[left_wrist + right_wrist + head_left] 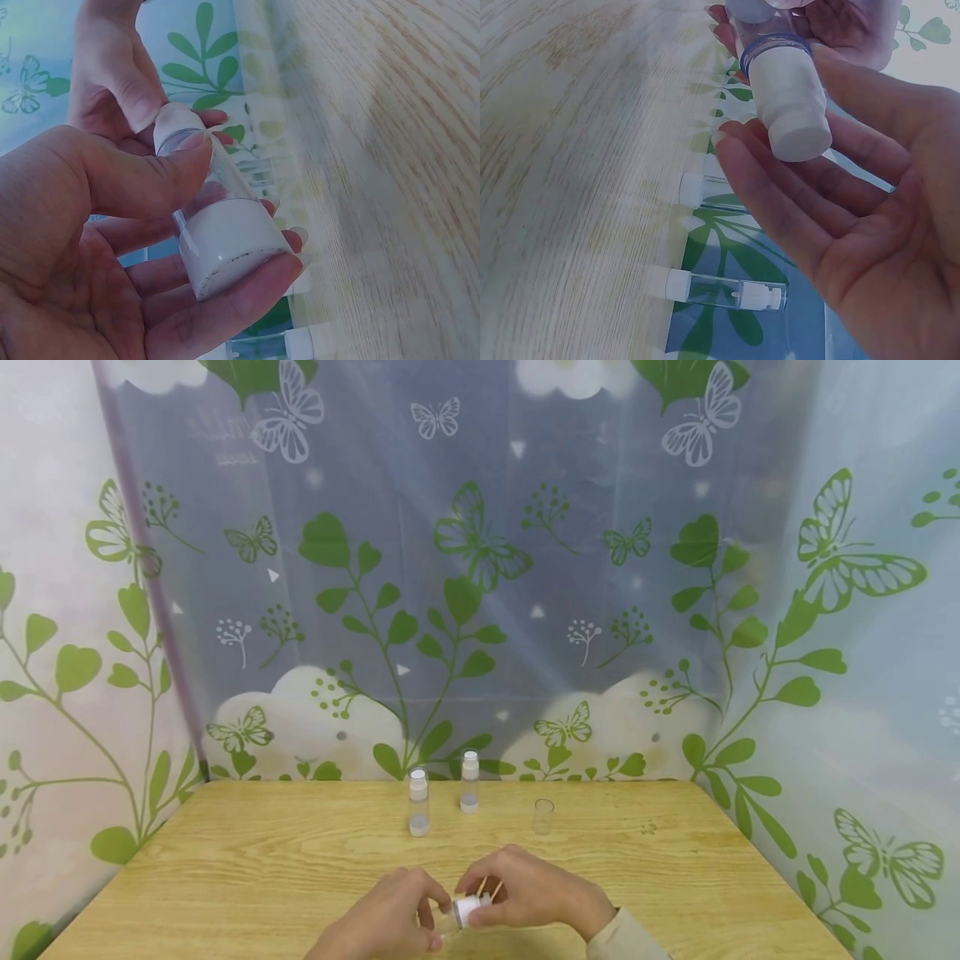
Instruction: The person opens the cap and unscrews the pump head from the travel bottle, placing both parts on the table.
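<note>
Both hands are on a small clear pump bottle (467, 910), held tilted just above the table's near side. My left hand (390, 914) grips its clear body, thumb along the side and fingers under the white base (229, 244). At the other end, my right hand (525, 893) holds the white pump collar (787, 82) between thumb and fingers. No cover sits over the pump's white top (801, 139). Beyond the hands stands a loose clear cap (543, 817), upright on the table.
Two similar capped bottles stand upright toward the back of the wooden table (262, 852): one bottle (418, 806) nearer, the other bottle (470, 785) farther back and to the right. A patterned curtain (480, 610) hangs behind the table and along both sides.
</note>
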